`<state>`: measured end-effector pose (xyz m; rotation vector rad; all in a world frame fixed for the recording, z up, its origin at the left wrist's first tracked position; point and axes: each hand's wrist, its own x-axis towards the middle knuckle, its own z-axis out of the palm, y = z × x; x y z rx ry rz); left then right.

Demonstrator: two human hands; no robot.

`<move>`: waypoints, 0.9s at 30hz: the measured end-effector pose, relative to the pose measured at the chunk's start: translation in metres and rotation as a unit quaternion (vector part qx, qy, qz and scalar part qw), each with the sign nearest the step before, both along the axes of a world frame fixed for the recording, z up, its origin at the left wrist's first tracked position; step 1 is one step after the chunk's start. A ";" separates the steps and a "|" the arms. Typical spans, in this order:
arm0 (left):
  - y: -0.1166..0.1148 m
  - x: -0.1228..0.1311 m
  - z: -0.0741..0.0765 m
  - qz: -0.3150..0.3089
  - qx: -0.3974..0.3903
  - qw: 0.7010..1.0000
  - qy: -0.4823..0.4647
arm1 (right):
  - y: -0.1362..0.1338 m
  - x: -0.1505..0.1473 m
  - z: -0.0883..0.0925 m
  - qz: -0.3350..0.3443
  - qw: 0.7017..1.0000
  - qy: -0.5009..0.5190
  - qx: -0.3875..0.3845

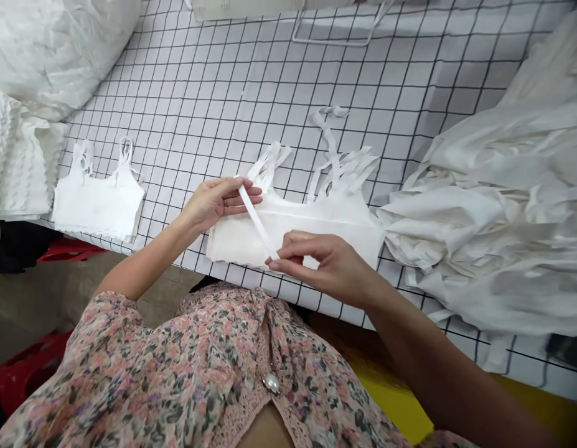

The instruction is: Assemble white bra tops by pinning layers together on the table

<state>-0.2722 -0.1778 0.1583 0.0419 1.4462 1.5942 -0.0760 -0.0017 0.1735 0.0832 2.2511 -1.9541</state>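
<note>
A stack of white strappy crop tops (316,227) lies at the near edge of the checked table (232,93), its straps fanned out toward the back. A thin white strap (256,219) is stretched taut between my two hands above the stack. My left hand (218,200) pinches its upper end with fingers closed. My right hand (323,261) pinches the lower end near the stack's front edge.
A second stack of white crop tops (98,202) sits at the left near edge. Loose white fabric is piled at the right (498,211) and at the far left (50,50). Folded white scalloped pieces (12,155) rest at the left. A red crate (17,373) stands below.
</note>
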 end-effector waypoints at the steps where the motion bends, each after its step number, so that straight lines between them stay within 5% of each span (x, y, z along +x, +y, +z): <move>1: -0.005 0.003 0.000 -0.004 -0.008 1.000 0.000 | 0.000 0.006 0.000 0.006 1.000 -0.012 -0.003; 11: -0.033 0.050 -0.002 -0.105 -0.041 0.992 -0.052 | 0.004 0.050 -0.005 0.068 0.996 -0.065 0.012; 17: -0.035 0.062 -0.005 -0.145 -0.049 0.983 -0.099 | 0.007 0.055 -0.006 0.036 0.999 -0.039 0.008; 21: -0.021 0.041 -0.005 -0.106 -0.005 0.990 -0.090 | 0.003 0.036 -0.006 -0.020 0.989 -0.096 -0.108; 27: 0.003 -0.010 -0.018 -0.001 0.074 0.995 -0.070 | 0.005 -0.024 -0.019 -0.185 0.937 -0.150 -0.257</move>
